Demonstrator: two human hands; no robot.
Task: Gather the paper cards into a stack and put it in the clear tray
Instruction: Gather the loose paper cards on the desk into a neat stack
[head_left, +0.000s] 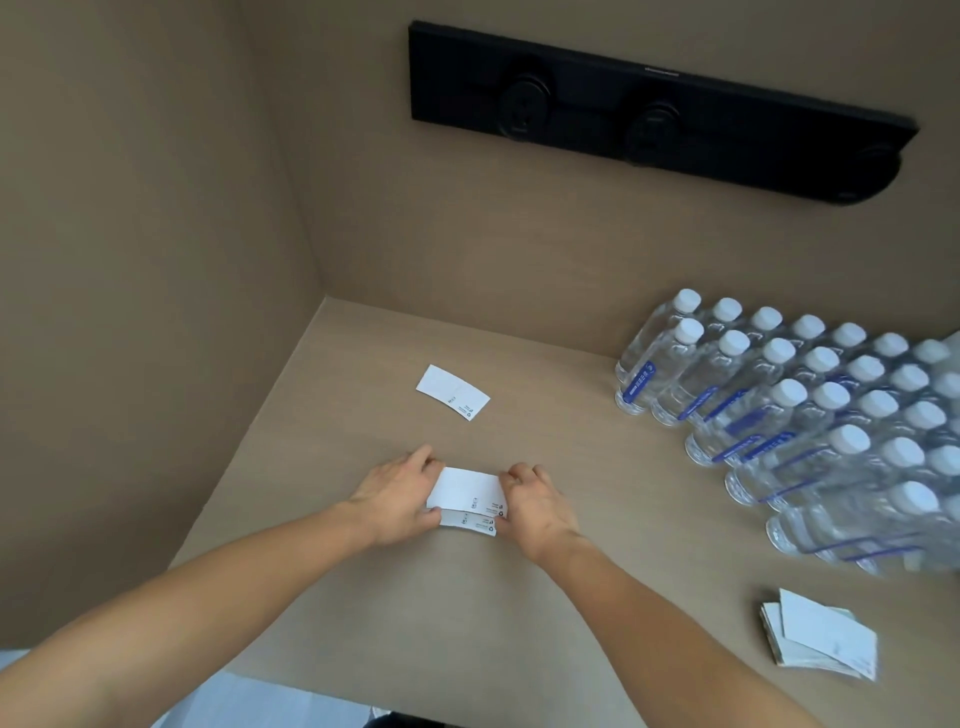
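Note:
A small stack of white paper cards (467, 493) lies on the tan tabletop in the middle, with a lower card sticking out toward me. My left hand (397, 499) pinches the stack's left end and my right hand (537, 506) pinches its right end. One single white card (452, 391) lies flat farther back, apart from both hands. A thicker, loosely fanned pile of white cards (821, 642) rests near the front right. No clear tray shows in this view.
Several rows of clear water bottles with white caps (810, 410) fill the right side of the table. A black bar with round sockets (660, 109) hangs on the back wall. A tan wall (156, 312) closes the left side; the table's front edge (415, 696) runs below my forearms.

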